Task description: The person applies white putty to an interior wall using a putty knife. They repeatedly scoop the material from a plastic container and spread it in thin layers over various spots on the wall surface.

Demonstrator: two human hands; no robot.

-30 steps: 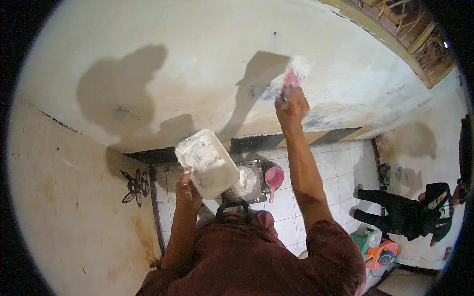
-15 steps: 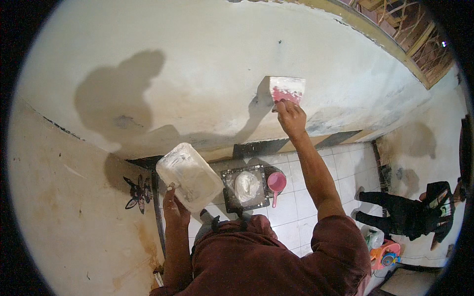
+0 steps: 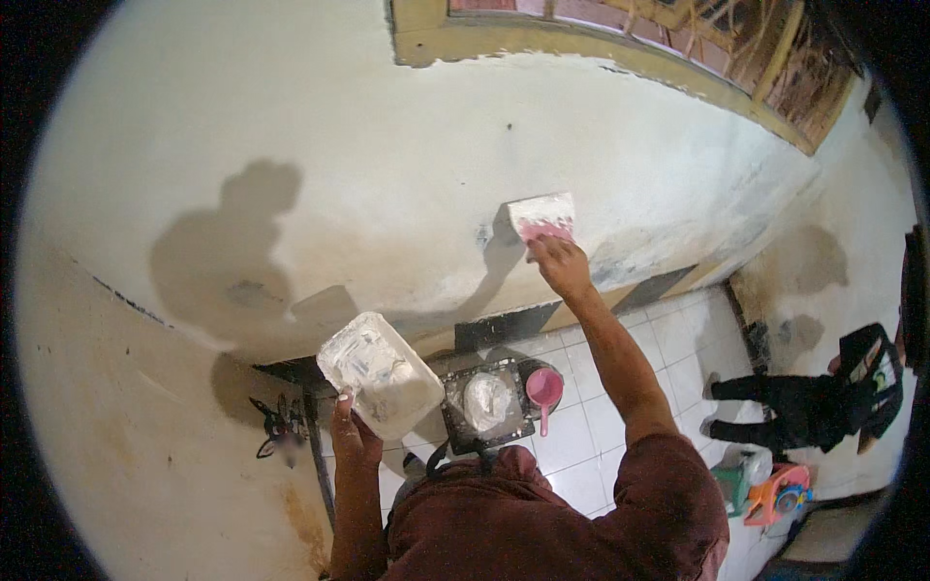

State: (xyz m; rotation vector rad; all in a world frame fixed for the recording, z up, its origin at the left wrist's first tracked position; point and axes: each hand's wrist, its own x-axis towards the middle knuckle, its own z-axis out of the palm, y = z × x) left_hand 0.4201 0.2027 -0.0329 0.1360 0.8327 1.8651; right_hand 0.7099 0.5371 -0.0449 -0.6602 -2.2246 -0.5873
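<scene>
My left hand (image 3: pixel 354 426) grips the near left edge of a white plastic container (image 3: pixel 380 380), its inside smeared with white paste. My right hand (image 3: pixel 557 261) reaches up to the wall (image 3: pixel 387 174), pinched on a pink spreader (image 3: pixel 540 218) coated with white paste, whose blade rests against the plaster. Below, between my arms, a white lumpy bag (image 3: pixel 487 402) sits on a dark, paint-spattered square stand (image 3: pixel 458 426), beside a pink dipper (image 3: pixel 544 389).
A yellow window frame (image 3: pixel 775 116) tops the wall. Tiled floor (image 3: pixel 572 436) runs below. At right stands a person (image 3: pixel 794 402) in black near a green stool (image 3: pixel 733 489) and an orange plastic item (image 3: pixel 775 494). A dark butterfly-like decoration (image 3: pixel 276 426) is on the left wall.
My right hand and spreader have moved down the wall and slightly left. The container in my left hand sits lower in view. The view has shifted, showing more of the window.
</scene>
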